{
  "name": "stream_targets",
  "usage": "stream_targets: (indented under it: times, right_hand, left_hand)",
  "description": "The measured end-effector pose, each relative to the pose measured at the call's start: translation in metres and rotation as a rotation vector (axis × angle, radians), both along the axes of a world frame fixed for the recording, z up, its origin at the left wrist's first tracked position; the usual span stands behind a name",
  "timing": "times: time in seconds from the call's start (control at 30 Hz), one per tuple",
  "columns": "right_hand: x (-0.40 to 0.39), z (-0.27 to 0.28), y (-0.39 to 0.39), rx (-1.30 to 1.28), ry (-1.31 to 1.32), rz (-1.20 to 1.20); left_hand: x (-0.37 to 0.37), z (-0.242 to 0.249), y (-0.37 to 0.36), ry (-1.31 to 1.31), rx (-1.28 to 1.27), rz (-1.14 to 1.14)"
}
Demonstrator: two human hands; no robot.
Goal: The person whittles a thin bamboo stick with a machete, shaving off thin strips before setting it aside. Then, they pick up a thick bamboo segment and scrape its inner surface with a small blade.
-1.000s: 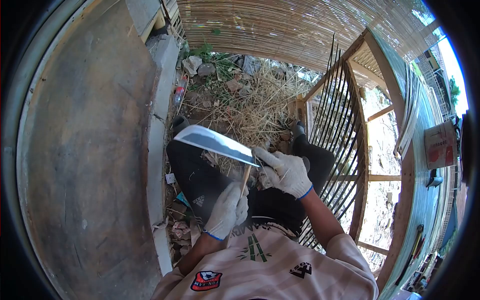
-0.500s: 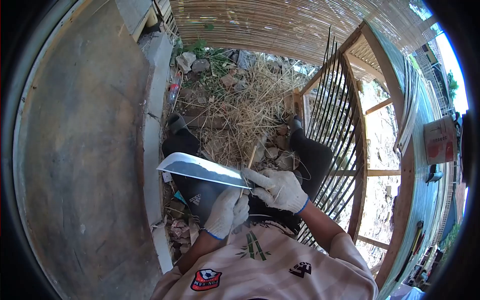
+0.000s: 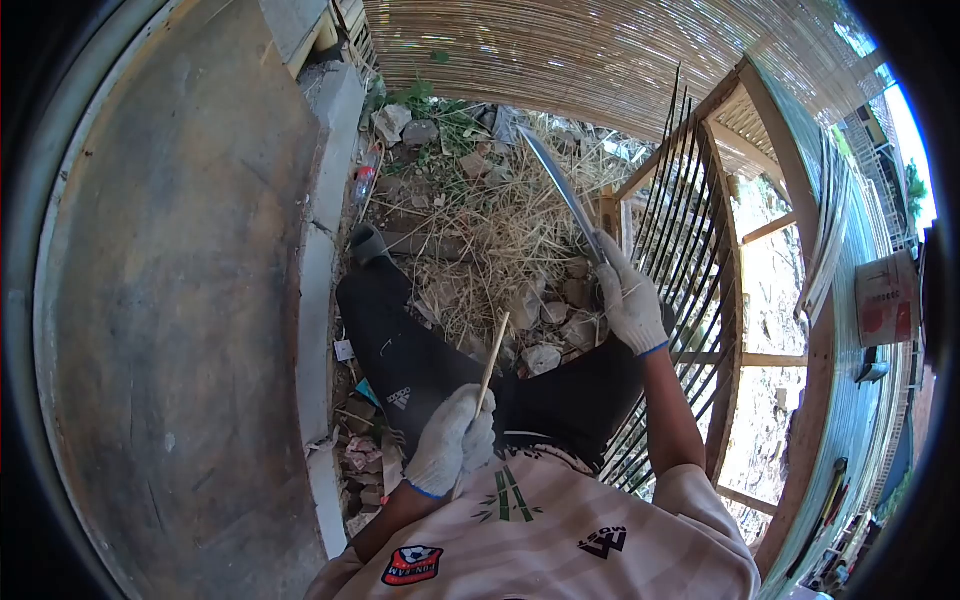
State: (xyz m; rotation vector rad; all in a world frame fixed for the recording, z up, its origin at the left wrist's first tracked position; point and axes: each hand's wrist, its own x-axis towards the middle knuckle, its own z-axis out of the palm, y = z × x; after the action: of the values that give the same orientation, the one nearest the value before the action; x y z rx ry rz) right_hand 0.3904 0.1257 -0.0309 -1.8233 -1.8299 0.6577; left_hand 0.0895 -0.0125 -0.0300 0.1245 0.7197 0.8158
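Observation:
White knit gloves cover both hands. My left hand point(image 3: 452, 441) is closed around a thin, pale wooden or bamboo stick point(image 3: 493, 360), which points up and away from my lap. Out to the right, my right hand point(image 3: 631, 301) grips the handle of a machete point(image 3: 562, 183). Its long blade is raised and angled up to the left, seen nearly edge-on, over the straw-covered ground. Blade and stick are well apart. The gloved fingers hide most of the machete's handle and the lower end of the stick.
Dry straw shavings point(image 3: 500, 220) and stones lie between my feet. A low concrete ledge point(image 3: 328, 200) and a large brown board point(image 3: 180, 300) flank my left. At right stands a wooden frame point(image 3: 728, 270) with dark thin bars point(image 3: 690, 220). A bamboo screen point(image 3: 560, 60) closes the far side.
The machete has left the stick and swung up and to the right with my right hand, its blade turning from lying across my lap to pointing away. My left hand still holds the stick.

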Motion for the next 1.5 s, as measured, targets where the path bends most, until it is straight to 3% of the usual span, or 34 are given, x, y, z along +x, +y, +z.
stream_targets:
  times: [0.1, 0.23, 0.33, 0.43, 0.5, 0.63, 0.7, 0.83, 0.9, 1.0, 1.1, 1.3, 1.5]
  right_hand:
    - [-0.01, 0.023, -0.022, -0.089, 0.178, -0.037]
    - [-0.045, 0.017, -0.061, -0.021, 0.127, 0.302]
    - [-0.068, 0.009, -0.073, 0.002, -0.087, 0.554]
    - [-0.075, 0.013, -0.067, -0.052, -0.214, 0.645]
    - [-0.073, 0.015, -0.059, -0.094, -0.225, 0.655]
    - [-0.05, 0.004, -0.032, 0.049, -0.189, 0.409]
    - [-0.032, 0.01, -0.019, -0.185, -0.228, 0.229]
    - [-0.028, 0.011, -0.04, -0.068, -0.086, 0.236]
    - [-0.046, 0.014, -0.058, -0.1, 0.035, 0.367]
    - [-0.065, 0.014, -0.069, -0.082, -0.11, 0.584]
    - [-0.069, 0.009, -0.067, -0.037, -0.209, 0.626]
    - [-0.059, -0.008, -0.051, 0.042, -0.168, 0.569]
    - [-0.05, 0.004, -0.03, 0.023, -0.35, 0.612]
  left_hand:
    - [0.003, -0.01, 0.003, -0.027, -0.021, 0.024]
    - [0.013, -0.018, 0.017, -0.075, -0.002, 0.015]
    - [0.017, -0.013, 0.014, 0.078, -0.101, 0.017]
    - [0.014, -0.014, 0.014, 0.148, -0.147, 0.045]
    - [0.013, -0.013, 0.016, 0.257, -0.084, -0.018]
    - [0.015, 0.001, 0.005, 0.268, -0.002, -0.042]
    - [0.016, 0.006, 0.001, 0.208, 0.04, -0.021]
    - [0.015, -0.007, 0.008, 0.111, 0.05, 0.027]
    - [0.015, -0.016, 0.014, -0.009, -0.048, 0.044]
    - [0.015, -0.018, 0.016, -0.014, -0.106, 0.029]
    - [0.011, -0.024, 0.017, -0.026, -0.14, 0.02]
    - [0.012, -0.014, 0.021, -0.081, -0.111, -0.041]
    - [0.011, -0.006, 0.023, -0.054, -0.142, -0.042]
